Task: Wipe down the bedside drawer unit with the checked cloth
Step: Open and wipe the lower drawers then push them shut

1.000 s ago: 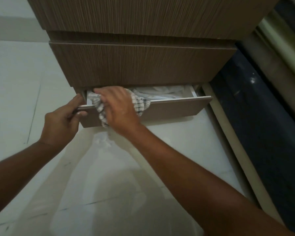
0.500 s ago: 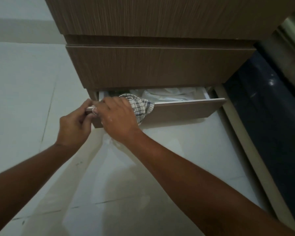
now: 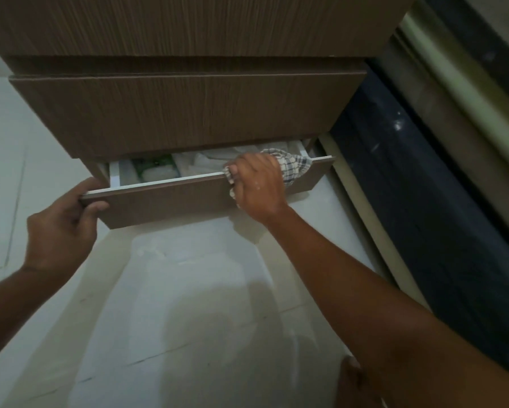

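Loosely bunched checked cloth (image 3: 292, 168), woodgrain drawer (image 3: 170, 203)

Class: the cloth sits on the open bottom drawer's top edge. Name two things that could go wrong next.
The left hand grips a corner of the bottom drawer; if it slides in, that hand may get pinched. The checked cloth in the right hand bunches over white fabric inside and might drag it out.

Head view, looking steeply down, close to drawer unit (image 3: 188, 113)
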Tool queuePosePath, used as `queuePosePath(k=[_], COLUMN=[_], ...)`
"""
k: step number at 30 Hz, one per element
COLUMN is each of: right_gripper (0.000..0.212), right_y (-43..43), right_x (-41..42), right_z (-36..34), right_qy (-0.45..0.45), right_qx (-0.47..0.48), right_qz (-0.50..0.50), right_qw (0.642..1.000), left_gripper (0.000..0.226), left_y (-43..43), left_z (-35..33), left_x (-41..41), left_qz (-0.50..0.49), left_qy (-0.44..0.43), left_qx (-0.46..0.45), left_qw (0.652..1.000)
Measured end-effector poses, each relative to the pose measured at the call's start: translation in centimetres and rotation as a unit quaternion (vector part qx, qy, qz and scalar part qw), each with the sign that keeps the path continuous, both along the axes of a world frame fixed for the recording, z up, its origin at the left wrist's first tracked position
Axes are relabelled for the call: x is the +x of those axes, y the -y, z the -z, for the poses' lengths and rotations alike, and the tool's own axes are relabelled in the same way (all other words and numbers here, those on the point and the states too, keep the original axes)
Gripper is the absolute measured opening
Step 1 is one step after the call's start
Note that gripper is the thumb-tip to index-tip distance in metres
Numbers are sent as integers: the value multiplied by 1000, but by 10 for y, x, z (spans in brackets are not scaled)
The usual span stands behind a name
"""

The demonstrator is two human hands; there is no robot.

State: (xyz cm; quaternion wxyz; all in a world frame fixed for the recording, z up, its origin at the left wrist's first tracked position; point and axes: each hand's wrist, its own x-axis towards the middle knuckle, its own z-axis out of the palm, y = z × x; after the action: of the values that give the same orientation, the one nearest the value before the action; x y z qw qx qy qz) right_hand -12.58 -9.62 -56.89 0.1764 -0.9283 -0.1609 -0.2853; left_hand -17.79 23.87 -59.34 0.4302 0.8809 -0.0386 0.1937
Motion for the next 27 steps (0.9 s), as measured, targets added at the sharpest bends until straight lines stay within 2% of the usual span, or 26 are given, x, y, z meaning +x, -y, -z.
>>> queuePosePath(k=[3,4,7,9,10,12,14,16,18,21,24,27], right_gripper=[21,19,17,17,21,35,41,40,35,26,23,32], right_y=[34,46,79,92,97,110,124,132,122,83,24,-44], right_x=[4,5,14,21,22,23,22,25,28,29,27,18], right_z=[-5,-7,-13,-17,-21,-26,-34,-37,-43,-56,-66,-67], right_qy=[-14,-11,-22,-67,-93,-113,-128,-113,-40,41,42,39], right_qx=[9,7,-30,-81,-77,8,152,261,317,347,353,328], right_qz=[36,47,75,117,145,224,318,339,322,263,163,46], right_qw=[999,999,996,988,982,968,927,897,891,899,920,943], left_gripper=[54,52,26,31,34,38,41,43,42,41,39,40], left_y=[-5,-4,3,5,6,6,6,8,9,8,10,12], left_z=[7,6,-2,-6,-8,-11,-12,-12,-12,-8,-8,-12], left_x=[2,1,-4,-5,-5,-5,-4,-6,-6,-4,-5,-7], left_qz=[-6,-8,-19,-25,-23,-14,1,9,11,9,3,-1], left_qy=[-23,-26,-3,4,1,-2,7,16,12,-1,2,-2], left_qx=[14,15,-10,-4,-4,7,20,13,-1,-8,-14,-9], left_qw=[1000,1000,1000,1000,1000,1000,1000,1000,1000,1000,1000,1000])
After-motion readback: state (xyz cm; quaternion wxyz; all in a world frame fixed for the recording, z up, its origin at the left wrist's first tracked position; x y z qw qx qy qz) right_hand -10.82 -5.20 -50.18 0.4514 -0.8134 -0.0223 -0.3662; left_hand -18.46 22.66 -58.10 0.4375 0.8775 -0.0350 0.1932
